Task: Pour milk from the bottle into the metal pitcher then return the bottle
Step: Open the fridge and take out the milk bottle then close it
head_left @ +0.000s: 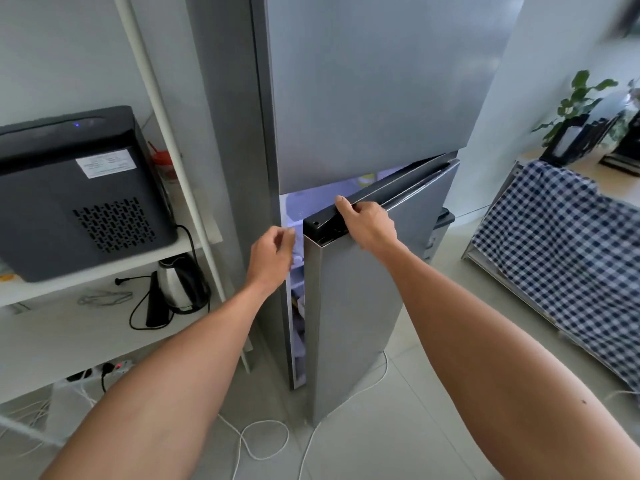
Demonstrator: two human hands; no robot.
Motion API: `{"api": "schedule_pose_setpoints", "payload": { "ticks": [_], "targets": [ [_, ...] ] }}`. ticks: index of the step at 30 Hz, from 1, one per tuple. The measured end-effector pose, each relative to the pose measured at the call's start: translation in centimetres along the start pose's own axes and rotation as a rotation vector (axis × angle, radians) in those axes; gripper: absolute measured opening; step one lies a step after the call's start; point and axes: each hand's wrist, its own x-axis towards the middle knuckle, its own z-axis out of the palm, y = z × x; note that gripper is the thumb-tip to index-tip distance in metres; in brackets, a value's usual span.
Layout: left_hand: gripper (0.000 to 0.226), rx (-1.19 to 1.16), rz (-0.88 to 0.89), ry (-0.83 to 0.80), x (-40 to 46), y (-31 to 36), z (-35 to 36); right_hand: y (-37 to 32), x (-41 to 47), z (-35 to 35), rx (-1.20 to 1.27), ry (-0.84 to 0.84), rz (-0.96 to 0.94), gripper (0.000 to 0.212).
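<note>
A tall grey fridge (374, 91) stands in front of me. Its lower door (360, 306) is ajar, and the lit inside shows through the gap on the left. My right hand (367, 225) grips the black top edge of that door, thumb on top. My left hand (272, 254) hovers at the gap beside the door's edge, fingers loosely curled and holding nothing. The milk bottle and the metal pitcher are not in view.
A white shelf unit (194, 216) stands at the left with a black appliance (79, 188) and a steel kettle (176, 285). White cables (263, 441) trail over the tiled floor. At the right a counter carries a checked cloth (561, 258) and a plant (578, 102).
</note>
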Motion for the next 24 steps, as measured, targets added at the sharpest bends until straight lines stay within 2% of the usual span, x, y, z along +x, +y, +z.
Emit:
{"api": "schedule_pose_setpoints", "payload": {
  "ticks": [3, 5, 11, 16, 19, 24],
  "targets": [
    [0.019, 0.164, 0.036, -0.014, -1.0, 0.1, 1.9, 1.6, -1.4, -2.6, -0.043, 0.028, 0.061, 0.071],
    [0.013, 0.203, 0.053, -0.073, -2.0, 0.9, 3.6, 3.1, -2.4, -4.6, -0.018, 0.015, 0.103, 0.065],
    [0.038, 0.267, 0.048, -0.330, -5.0, 3.0, 9.7, 8.3, -5.6, -11.0, -0.007, -0.002, 0.113, 0.052],
    [0.040, 0.324, 0.120, -0.436, -7.7, 5.2, 14.5, 12.5, -7.9, -16.4, -0.124, 0.028, 0.052, 0.045],
    [0.044, 0.367, 0.158, -0.506, -9.0, 6.1, 17.1, 14.6, -9.1, -19.1, -0.196, 0.019, 0.067, 0.053],
    [0.040, 0.492, 0.352, -0.592, -10.9, 8.5, 20.6, 16.9, -11.2, -22.3, -0.338, 0.092, 0.142, 0.037]
  ]
}}
